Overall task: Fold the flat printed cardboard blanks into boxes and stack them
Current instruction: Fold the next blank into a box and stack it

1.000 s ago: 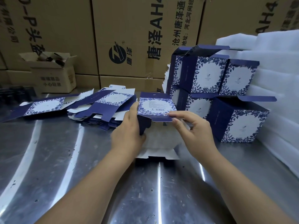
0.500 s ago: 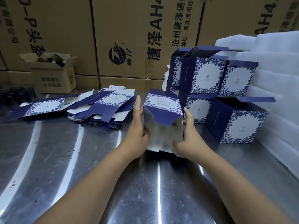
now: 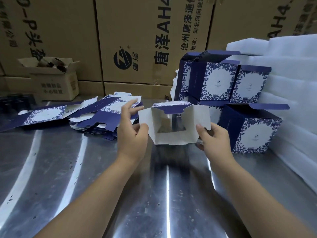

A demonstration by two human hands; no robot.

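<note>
A half-formed blue and white printed box (image 3: 173, 124) hangs above the metal table (image 3: 77, 177), its white inside open towards me and its side flaps spread. My left hand (image 3: 132, 134) is at its left side, thumb on the left flap and fingers straight and spread. My right hand (image 3: 214, 141) grips the right side, thumb on the right flap, fingers curled underneath. A pile of flat blanks (image 3: 106, 117) lies just left of my left hand. Folded boxes (image 3: 217, 83) are stacked behind, and another box (image 3: 253, 133) stands at the right.
A single flat blank (image 3: 46, 114) lies at the far left. White foam sheets (image 3: 291, 86) are piled along the right edge. A small open carton (image 3: 56, 83) stands at the back left, in front of a wall of large brown cartons (image 3: 137, 40).
The box was turned from its printed face showing to its open white inside facing me. My left fingers lifted off its side and spread; my right hand shifted to the right flap.
</note>
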